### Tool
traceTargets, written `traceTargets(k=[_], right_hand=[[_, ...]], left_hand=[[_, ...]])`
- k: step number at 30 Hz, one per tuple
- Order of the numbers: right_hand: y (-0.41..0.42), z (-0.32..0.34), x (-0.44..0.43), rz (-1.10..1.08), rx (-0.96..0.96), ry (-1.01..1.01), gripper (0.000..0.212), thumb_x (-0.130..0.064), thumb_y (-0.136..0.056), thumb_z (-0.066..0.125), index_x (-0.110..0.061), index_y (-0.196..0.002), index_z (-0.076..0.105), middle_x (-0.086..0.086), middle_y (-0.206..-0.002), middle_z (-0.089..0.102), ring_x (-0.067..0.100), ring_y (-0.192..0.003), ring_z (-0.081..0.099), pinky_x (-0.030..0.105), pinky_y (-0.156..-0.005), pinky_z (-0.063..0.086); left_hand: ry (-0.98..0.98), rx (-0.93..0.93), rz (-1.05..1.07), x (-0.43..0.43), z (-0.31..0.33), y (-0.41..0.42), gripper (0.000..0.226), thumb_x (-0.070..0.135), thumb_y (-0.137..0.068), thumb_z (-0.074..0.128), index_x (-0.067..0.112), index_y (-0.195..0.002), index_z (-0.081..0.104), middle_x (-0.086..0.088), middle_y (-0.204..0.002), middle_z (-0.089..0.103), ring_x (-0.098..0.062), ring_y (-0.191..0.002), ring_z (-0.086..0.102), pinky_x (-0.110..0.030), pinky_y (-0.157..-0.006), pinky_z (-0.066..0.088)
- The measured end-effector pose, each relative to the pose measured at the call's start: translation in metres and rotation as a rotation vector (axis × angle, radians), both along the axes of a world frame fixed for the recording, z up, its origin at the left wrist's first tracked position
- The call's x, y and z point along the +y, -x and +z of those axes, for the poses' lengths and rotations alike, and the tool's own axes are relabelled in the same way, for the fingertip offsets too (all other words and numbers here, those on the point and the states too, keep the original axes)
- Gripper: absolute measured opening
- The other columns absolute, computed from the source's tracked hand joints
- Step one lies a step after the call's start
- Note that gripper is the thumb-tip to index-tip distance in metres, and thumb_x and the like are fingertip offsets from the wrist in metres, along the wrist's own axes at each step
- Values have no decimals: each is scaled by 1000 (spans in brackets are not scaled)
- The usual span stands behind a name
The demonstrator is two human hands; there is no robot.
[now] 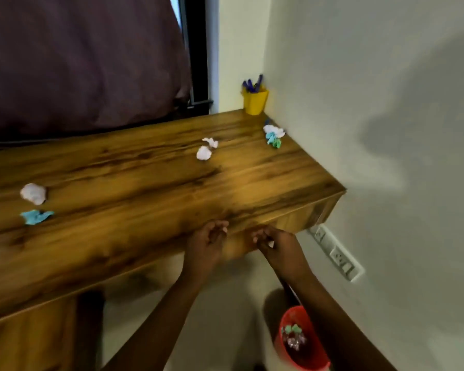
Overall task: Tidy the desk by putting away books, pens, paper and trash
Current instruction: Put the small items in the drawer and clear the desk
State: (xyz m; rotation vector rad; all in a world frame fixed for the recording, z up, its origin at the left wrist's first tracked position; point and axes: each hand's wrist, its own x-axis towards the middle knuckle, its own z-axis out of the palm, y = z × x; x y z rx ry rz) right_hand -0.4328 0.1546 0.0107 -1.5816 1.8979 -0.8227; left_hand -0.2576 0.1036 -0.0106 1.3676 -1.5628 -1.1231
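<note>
The fingers (220,227) of the left hand (205,243) are loosely curled with nothing between them, at the near edge of the counter (145,183), low in the centre of the frame. The right hand (277,246) is just beside it to the right, its fingers (260,236) also bent inward; a small pale spot shows near the thumb, too blurred to tell whether it is a scrap or a nail, so I cannot tell if that hand grips anything.

Crumpled paper lies scattered on the wooden top. A white ball (33,193) and a blue scrap (35,216) sit near each other at the left. Two white wads (206,149) lie close together in the upper middle. A white, blue and green cluster (273,135) rests against the wall at the upper right.

A yellow cup (255,101) holding blue pens (253,83) stands upright in the far right corner of the top.

A red bin (303,341) stands on the floor at the lower right, with green and other scraps inside. A wall socket strip (335,253) is mounted below the counter's right end. A dark curtain (78,57) fills the upper left.
</note>
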Motion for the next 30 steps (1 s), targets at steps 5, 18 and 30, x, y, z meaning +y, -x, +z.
traceTargets(k=[5, 18, 30], right_hand=[[88, 11, -87, -25, 27, -40, 12, -18, -86, 63, -15, -97, 68, 4, -102, 70, 21, -94, 65, 36, -86, 51], [194, 25, -368, -102, 231, 29, 30, -21, -88, 53, -2, -110, 62, 19, -108, 61, 32, -102, 57, 35, -83, 45], [203, -1, -508, -4, 489, -111, 24, -12, -92, 48, -3, -109, 62, 16, -112, 62, 31, -103, 59, 35, -78, 45]], left_hand=[[18, -90, 28, -92, 3, 91, 13, 23, -90, 60, 22, -101, 67, -1, -105, 68, -17, -95, 63, -30, -85, 48], [182, -653, -76, -355, -16, 196, 41, 28, -87, 54, 22, -127, 53, -5, -134, 48, -28, -119, 43, -39, -98, 36], [365, -801, 0, -387, -35, 209, 46, 35, -93, 41, 24, -137, 41, -4, -145, 37, -24, -129, 36, -41, -104, 29]])
